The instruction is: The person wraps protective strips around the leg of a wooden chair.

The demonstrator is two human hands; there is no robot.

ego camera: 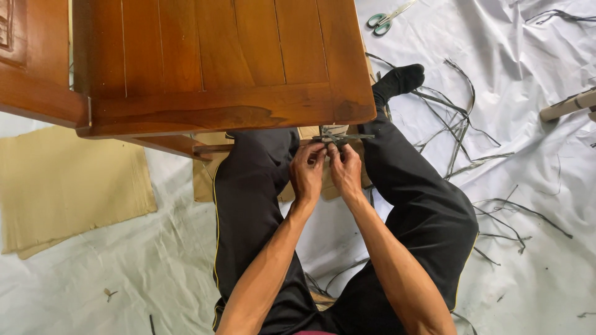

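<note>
head view | crossed dark strips [340, 137] are pinched at their crossing by left hand [308, 172] and right hand [346, 172], fingers clenched on them, just below wooden chair [211, 62] edge | judged light, thin, springy, slippery; best gripped at the crossing

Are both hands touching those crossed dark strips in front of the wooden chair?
Touching. The head view shows left hand and right hand fingertips pinching the crossed strips.

Both hands, left [307, 174] and right [346, 172], meet with fingers pinched together.
</note>
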